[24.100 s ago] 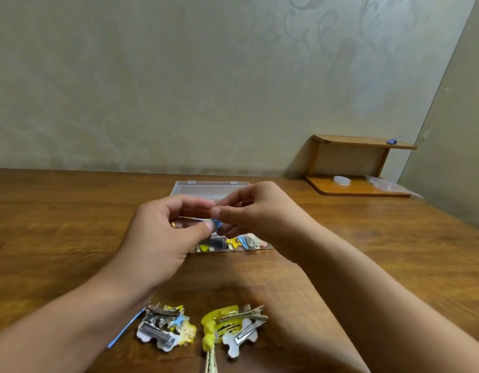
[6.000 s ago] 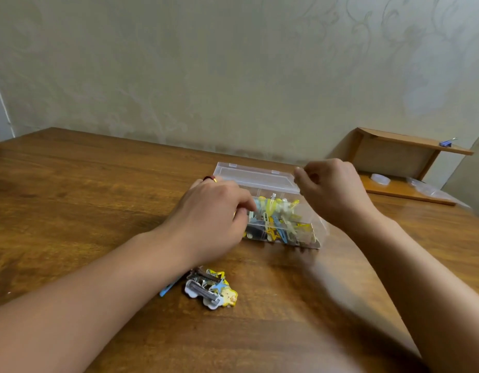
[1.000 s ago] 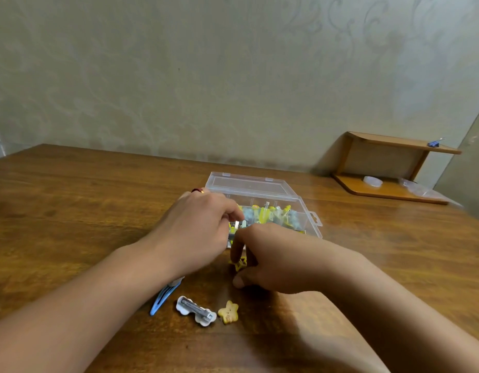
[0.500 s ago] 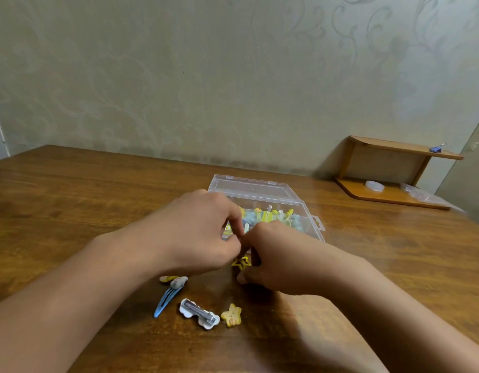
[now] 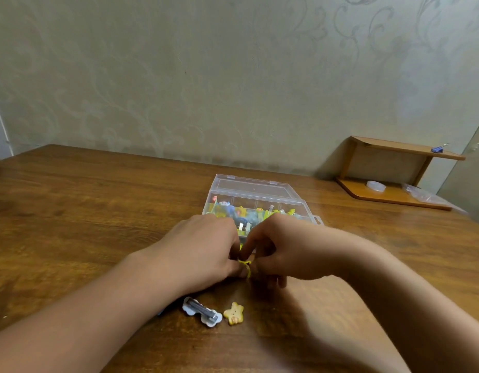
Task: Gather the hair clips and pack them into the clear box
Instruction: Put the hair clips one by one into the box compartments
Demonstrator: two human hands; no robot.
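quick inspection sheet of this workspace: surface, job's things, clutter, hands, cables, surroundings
surface: wooden table, bare grain showing
job's things: clear box open, many clips inside; white clip and yellow star clip loose on table; small yellow clip between the hands
clutter: nothing seen
hands: left hand and right hand both pinch the small yellow clip
cables: nothing seen
surroundings: patterned wall; wooden shelf at right

Head-worn view, forward-down, close over table
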